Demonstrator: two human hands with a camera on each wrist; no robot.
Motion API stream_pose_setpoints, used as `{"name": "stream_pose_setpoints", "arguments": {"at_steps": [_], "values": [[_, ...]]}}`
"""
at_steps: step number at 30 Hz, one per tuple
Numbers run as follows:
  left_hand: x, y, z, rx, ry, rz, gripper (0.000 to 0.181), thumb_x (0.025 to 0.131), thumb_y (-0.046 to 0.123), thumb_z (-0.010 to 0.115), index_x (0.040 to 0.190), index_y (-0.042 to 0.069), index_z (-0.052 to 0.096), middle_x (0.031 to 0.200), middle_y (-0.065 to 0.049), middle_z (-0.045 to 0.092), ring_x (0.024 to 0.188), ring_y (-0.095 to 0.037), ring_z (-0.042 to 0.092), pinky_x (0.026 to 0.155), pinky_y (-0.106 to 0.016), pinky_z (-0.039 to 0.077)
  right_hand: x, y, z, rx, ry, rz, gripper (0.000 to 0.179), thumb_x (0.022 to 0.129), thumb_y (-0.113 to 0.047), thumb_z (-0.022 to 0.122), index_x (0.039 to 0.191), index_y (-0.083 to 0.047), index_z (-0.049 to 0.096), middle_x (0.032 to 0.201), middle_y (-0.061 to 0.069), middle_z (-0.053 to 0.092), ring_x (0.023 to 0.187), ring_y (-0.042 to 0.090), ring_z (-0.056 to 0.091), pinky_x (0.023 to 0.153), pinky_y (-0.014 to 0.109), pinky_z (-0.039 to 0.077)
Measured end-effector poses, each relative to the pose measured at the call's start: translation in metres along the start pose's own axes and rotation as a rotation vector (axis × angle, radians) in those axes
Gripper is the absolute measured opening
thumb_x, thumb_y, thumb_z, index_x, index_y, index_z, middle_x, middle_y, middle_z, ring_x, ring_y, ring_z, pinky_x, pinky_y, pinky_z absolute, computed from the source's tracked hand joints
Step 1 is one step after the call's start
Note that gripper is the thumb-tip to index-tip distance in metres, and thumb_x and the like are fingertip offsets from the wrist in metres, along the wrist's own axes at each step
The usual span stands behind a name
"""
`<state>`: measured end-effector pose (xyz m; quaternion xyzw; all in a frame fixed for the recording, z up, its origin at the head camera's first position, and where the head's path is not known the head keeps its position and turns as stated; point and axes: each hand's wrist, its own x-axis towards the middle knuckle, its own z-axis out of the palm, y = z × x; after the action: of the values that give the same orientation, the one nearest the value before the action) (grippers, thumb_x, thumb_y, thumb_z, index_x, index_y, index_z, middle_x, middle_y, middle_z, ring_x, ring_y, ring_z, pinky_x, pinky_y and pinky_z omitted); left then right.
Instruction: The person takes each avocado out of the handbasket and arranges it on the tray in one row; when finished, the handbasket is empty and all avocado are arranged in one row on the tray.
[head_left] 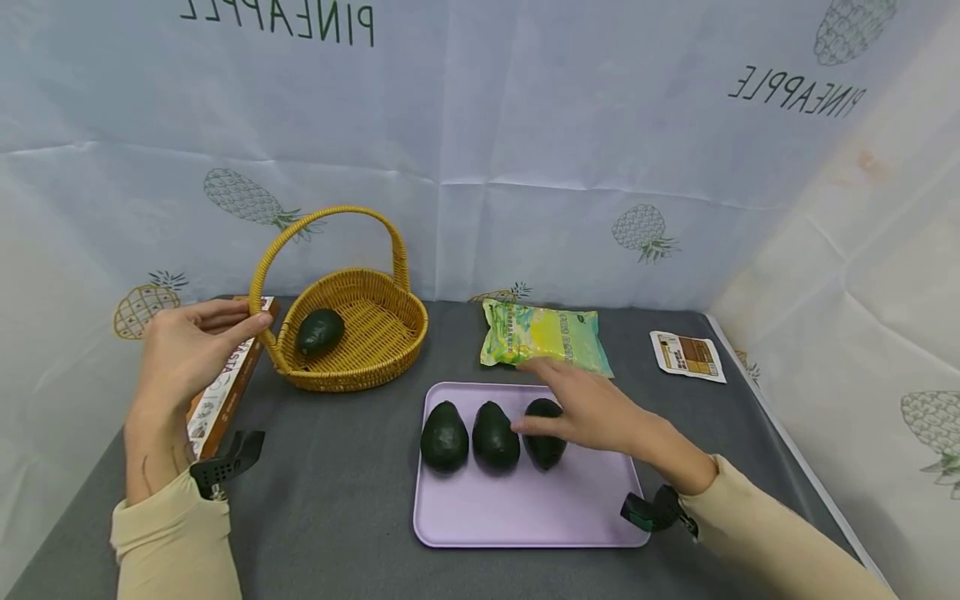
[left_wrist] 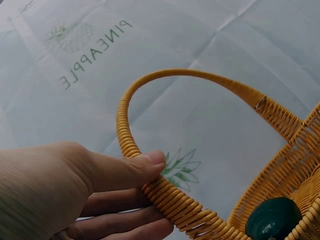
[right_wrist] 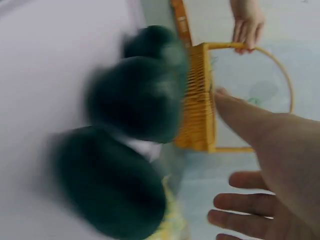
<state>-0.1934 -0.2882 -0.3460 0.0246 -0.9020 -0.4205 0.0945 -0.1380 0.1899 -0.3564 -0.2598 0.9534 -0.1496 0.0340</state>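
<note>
My left hand (head_left: 183,354) pinches the handle of a yellow wicker basket (head_left: 360,375) between thumb and fingers, near where the handle meets the left rim. Inside the basket lies one dark green avocado (head_left: 321,332). On a lilac tray (head_left: 525,517) sit three more in a row: a left avocado (head_left: 445,437), a middle avocado (head_left: 496,436) and a right avocado (head_left: 546,450). Over the right one hovers my right hand (head_left: 588,408), fingers extended and partly covering it. In the right wrist view this hand (right_wrist: 280,170) has spread fingers and holds nothing.
A yellow-green packet (head_left: 547,333) lies behind the tray. Farther right is a small white and brown sachet (head_left: 687,356). A long brown and white box (head_left: 228,383) lies beneath and beside the left forearm. Pineapple-print cloth (head_left: 525,125) hangs behind the grey table (head_left: 337,500).
</note>
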Motion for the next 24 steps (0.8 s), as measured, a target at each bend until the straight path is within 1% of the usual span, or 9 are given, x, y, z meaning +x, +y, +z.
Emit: {"name": "stream_pose_setpoints", "arguments": {"at_steps": [3,5,7,9,10,13,16,20,24], "values": [[-0.001,-0.001,-0.002,-0.006,0.002,0.001,0.066,0.092,0.057,0.075,0.135,0.007,0.071,0.08,0.045,0.055,0.086,0.015,0.052,0.067,-0.013,0.049,0.027,-0.013,-0.019,0.148,-0.043,0.007,0.086,0.093,-0.065,0.069,0.159,-0.015,0.045,0.16,0.004,0.049,0.146,0.026,0.05,0.114,0.052,0.047],[-0.001,-0.002,-0.003,-0.009,-0.002,-0.004,0.066,0.092,0.057,0.075,0.136,0.007,0.071,0.081,0.045,0.055,0.085,0.015,0.053,0.067,-0.014,0.049,0.049,-0.021,-0.03,0.242,-0.088,0.0,0.086,0.095,-0.066,0.066,0.162,-0.019,0.04,0.163,0.0,0.045,0.15,0.021,0.045,0.118,0.051,0.043],[0.0,-0.002,-0.003,-0.005,-0.003,-0.009,0.066,0.092,0.058,0.074,0.136,0.008,0.071,0.08,0.045,0.055,0.086,0.015,0.053,0.068,-0.014,0.049,0.072,-0.03,-0.039,0.323,-0.15,-0.014,0.085,0.097,-0.064,0.064,0.164,-0.019,0.036,0.165,-0.002,0.042,0.153,0.018,0.041,0.121,0.048,0.04],[0.0,-0.002,-0.002,-0.004,-0.007,-0.015,0.066,0.092,0.059,0.074,0.136,0.009,0.071,0.081,0.044,0.055,0.087,0.014,0.053,0.069,-0.015,0.049,0.097,-0.038,-0.045,0.389,-0.216,-0.013,0.085,0.099,-0.062,0.062,0.166,-0.018,0.032,0.167,-0.002,0.039,0.154,0.019,0.038,0.123,0.045,0.037],[0.0,-0.001,-0.002,-0.008,-0.008,-0.018,0.065,0.092,0.059,0.074,0.136,0.01,0.071,0.082,0.044,0.056,0.087,0.014,0.053,0.07,-0.015,0.049,0.109,-0.043,-0.047,0.427,-0.254,0.001,0.085,0.1,-0.062,0.061,0.166,-0.019,0.03,0.168,-0.003,0.037,0.155,0.018,0.037,0.124,0.042,0.036],[0.0,-0.001,-0.001,-0.004,-0.007,-0.015,0.064,0.092,0.059,0.074,0.135,0.011,0.072,0.083,0.042,0.057,0.088,0.013,0.054,0.07,-0.015,0.049,0.144,-0.057,-0.047,0.51,-0.338,0.031,0.085,0.1,-0.058,0.063,0.167,-0.017,0.028,0.17,-0.002,0.033,0.157,0.021,0.034,0.125,0.04,0.035],[0.0,0.0,0.0,-0.014,-0.007,-0.003,0.064,0.092,0.058,0.074,0.136,0.012,0.071,0.088,0.039,0.058,0.085,0.016,0.056,0.07,-0.015,0.05,0.172,-0.069,-0.04,0.525,-0.377,0.058,0.089,0.097,-0.062,0.066,0.166,-0.018,0.03,0.17,-0.004,0.033,0.157,0.019,0.033,0.124,0.039,0.035],[0.0,0.001,0.0,-0.041,-0.002,0.02,0.065,0.092,0.057,0.075,0.137,0.01,0.071,0.092,0.038,0.058,0.083,0.02,0.058,0.07,-0.011,0.05,0.202,-0.084,-0.028,0.468,-0.416,0.074,0.096,0.093,-0.069,0.066,0.166,-0.017,0.032,0.17,-0.002,0.033,0.157,0.018,0.031,0.124,0.04,0.036],[-0.001,0.001,-0.001,-0.057,0.01,0.038,0.064,0.093,0.054,0.075,0.136,0.007,0.071,0.093,0.037,0.059,0.083,0.021,0.058,0.069,-0.009,0.05,0.225,-0.099,-0.015,0.4,-0.465,0.072,0.097,0.094,-0.068,0.065,0.166,-0.013,0.031,0.171,0.002,0.032,0.158,0.02,0.03,0.124,0.041,0.036]]}}
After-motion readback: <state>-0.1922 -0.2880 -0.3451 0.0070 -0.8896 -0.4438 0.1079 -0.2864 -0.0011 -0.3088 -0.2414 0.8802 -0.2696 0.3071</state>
